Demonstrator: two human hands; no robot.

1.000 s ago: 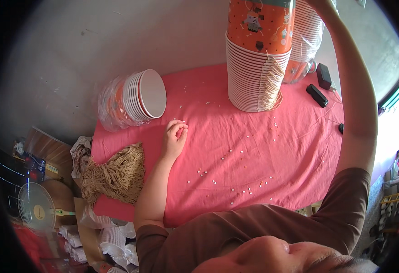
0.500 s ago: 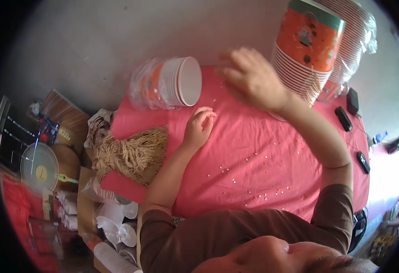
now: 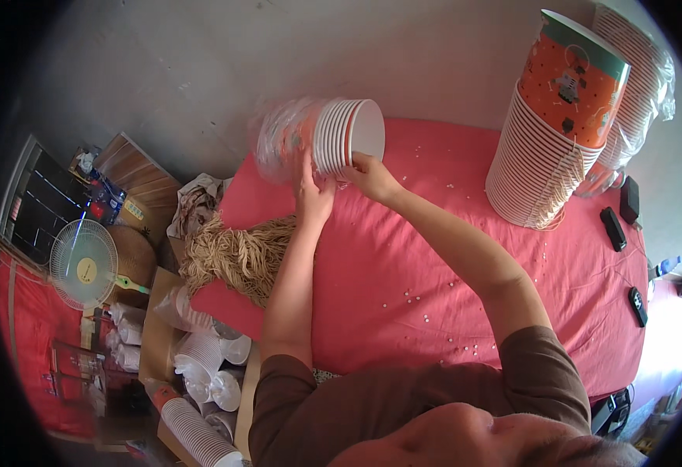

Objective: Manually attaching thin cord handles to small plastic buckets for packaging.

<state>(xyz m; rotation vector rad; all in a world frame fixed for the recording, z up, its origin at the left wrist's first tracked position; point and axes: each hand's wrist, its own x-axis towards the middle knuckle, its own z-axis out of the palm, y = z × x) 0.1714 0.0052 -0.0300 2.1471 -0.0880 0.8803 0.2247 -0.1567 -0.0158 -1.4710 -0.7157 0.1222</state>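
Lying on its side at the far left of the pink-covered table [image 3: 450, 257], mouths turned rightward: a nested stack of white paper cups [image 3: 333, 138], still half-sheathed in a clear plastic sleeve [image 3: 278, 144] bunched behind the rims. Bracing that stack from below, the left hand [image 3: 313, 187], palm up against the sleeved part, fingers pressing into the plastic, seemingly to keep the round pile from rolling; closing of the fingers around it not fully showing, so more a supporting press than a clear clasp. Gripping the rim end, the right hand [image 3: 368, 173], fingers curled under the outermost cups near the open mouths, thumb on the near side, apparently steadying or parting the front of the stack. Standing upright well apart at the far right, a tall nested stack of printed orange cups [image 3: 547, 132], mouth down and widening toward the cloth, with another wrapped stack [image 3: 640, 78] leaning just behind it. Spilling off the table's left corner, a tangle of tan string [image 3: 236, 253], probably kept within easy reach. Scattering across the cloth near the forearms, small white bits [image 3: 419, 300]. Resting near the right edge, dark remotes [image 3: 613, 227]. Sitting on the floor to the left, a small fan [image 3: 84, 263] and boxes of more white cups [image 3: 201, 366].
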